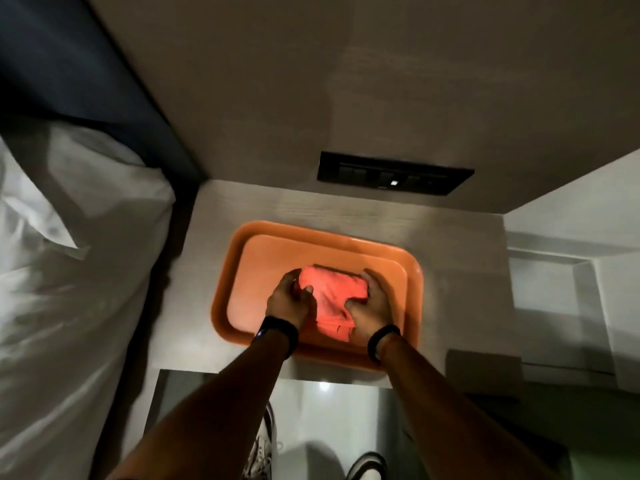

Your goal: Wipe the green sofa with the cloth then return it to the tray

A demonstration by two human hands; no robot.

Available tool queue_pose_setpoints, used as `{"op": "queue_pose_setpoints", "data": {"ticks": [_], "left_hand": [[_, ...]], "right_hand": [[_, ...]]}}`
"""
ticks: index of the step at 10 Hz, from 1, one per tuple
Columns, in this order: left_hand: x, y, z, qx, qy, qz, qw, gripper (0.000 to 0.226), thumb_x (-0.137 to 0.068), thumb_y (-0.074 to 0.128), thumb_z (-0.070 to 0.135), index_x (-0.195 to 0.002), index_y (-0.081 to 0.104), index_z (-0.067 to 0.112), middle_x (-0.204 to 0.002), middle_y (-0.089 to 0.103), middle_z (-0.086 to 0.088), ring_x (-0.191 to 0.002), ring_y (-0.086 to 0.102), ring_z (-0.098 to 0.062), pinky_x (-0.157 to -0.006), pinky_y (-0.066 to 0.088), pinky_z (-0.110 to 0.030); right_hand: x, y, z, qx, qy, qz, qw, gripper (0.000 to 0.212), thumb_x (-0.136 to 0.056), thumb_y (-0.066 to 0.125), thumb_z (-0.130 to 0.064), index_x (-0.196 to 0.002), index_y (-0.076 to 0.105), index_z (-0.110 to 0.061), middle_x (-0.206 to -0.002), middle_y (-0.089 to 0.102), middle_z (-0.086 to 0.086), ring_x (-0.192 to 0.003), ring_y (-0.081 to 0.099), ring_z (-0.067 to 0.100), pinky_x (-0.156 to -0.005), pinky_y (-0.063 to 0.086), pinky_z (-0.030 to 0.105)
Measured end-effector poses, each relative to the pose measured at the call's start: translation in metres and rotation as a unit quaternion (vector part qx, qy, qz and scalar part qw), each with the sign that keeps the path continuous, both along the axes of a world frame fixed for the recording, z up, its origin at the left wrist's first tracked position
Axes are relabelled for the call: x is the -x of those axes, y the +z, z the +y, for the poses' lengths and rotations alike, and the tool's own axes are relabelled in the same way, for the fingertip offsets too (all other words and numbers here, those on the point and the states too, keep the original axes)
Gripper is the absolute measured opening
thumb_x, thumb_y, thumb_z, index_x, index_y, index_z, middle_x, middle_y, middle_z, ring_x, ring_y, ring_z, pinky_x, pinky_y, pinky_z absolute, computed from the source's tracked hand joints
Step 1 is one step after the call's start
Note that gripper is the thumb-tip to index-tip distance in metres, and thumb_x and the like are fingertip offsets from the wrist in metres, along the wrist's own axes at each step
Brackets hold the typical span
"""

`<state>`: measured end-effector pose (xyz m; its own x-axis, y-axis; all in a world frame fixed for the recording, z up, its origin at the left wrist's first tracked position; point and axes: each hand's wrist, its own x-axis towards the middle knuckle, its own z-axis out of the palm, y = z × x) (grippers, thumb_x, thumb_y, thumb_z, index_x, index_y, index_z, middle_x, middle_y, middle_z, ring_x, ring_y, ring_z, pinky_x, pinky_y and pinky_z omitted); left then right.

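Orange plastic forms the tray [414, 271] on the pale bedside shelf [221, 206], and in it the folded pink cloth [332, 299] is gripped from both sides: left hand [289, 301] and right hand [370, 304] are each curled onto an edge. In the dim light the fold count cannot be told. If only one edge is lifted, the folds may be shaken loose, or the light tray dragged off the shelf edge.

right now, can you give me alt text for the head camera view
Both hands, the left hand and the right hand, grip a folded pink cloth lying in an orange tray on a pale bedside shelf. White bedding lies to the left, and a dark switch panel is on the wall behind.
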<state>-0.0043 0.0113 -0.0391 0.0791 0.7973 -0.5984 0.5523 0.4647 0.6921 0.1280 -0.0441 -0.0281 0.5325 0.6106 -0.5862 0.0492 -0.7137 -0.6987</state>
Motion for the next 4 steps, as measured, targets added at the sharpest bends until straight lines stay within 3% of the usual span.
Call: {"op": "queue_pose_setpoints", "data": {"ticks": [1, 2, 3, 4], "left_hand": [[0.0, -0.004, 0.004, -0.005, -0.047, 0.028, 0.999, 0.042, -0.085, 0.059, 0.022, -0.126, 0.053, 0.019, -0.123, 0.061, -0.012, -0.115, 0.054, -0.031, -0.099, 0.041, -0.033], [0.0, 0.007, 0.001, -0.052, -0.113, 0.057, 0.991, 0.049, -0.082, 0.062, 0.028, -0.127, 0.053, 0.012, -0.124, 0.056, -0.018, -0.115, 0.052, -0.036, -0.1, 0.042, -0.041], [-0.001, 0.035, 0.004, -0.109, -0.145, 0.067, 0.981, 0.057, -0.083, 0.064, 0.028, -0.134, 0.047, 0.011, -0.14, 0.044, -0.015, -0.125, 0.044, -0.034, -0.107, 0.035, -0.04], [-0.002, 0.086, 0.003, -0.177, -0.182, 0.039, 0.967, 0.058, -0.083, 0.064, 0.023, -0.137, 0.044, 0.014, -0.147, 0.038, -0.012, -0.131, 0.038, -0.031, -0.109, 0.031, -0.035]], "right_hand": [[0.003, -0.002, 0.002, 0.018, 0.015, 0.001, 1.0, 0.073, -0.076, 0.06, 0.004, -0.14, 0.032, -0.019, -0.137, 0.048, 0.01, -0.101, 0.05, 0.016, -0.082, 0.036, 0.006], [0.005, 0.009, -0.006, 0.005, 0.039, -0.035, 0.999, 0.073, -0.077, 0.065, -0.004, -0.14, 0.031, -0.019, -0.137, 0.047, 0.008, -0.123, 0.044, 0.025, -0.094, 0.033, 0.024], [-0.005, 0.053, -0.005, -0.028, 0.016, -0.086, 0.996, 0.061, -0.078, 0.064, 0.0, -0.134, 0.043, -0.012, -0.131, 0.053, 0.013, -0.113, 0.053, 0.026, -0.096, 0.041, 0.028], [-0.02, 0.133, -0.021, -0.153, -0.069, -0.083, 0.982, 0.049, -0.078, 0.062, 0.009, -0.122, 0.053, -0.009, -0.119, 0.06, 0.013, -0.102, 0.057, 0.022, -0.085, 0.045, 0.026]]}}
